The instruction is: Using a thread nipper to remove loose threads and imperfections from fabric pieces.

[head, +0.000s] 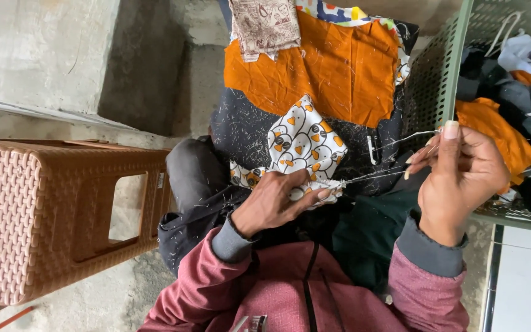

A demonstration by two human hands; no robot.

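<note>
The left hand [275,206] pinches the edge of a white cloth patch [302,147] printed with small birds, lying on the person's lap. A pale thread [379,174] runs taut from that edge to the right hand [459,178], whose fingertips are closed on it, raised beside a green basket [440,74] of fabric scraps. Orange cloth [333,67] lies beyond the patch. A brown stool [38,215] stands at left.

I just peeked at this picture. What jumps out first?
The bright orange cloth across the person's lap, top middle, grabs the eye. Just below it the left hand pinches a penguin-print patch, while the right hand pulls a white thread tight beside a green basket of fabric.
</note>
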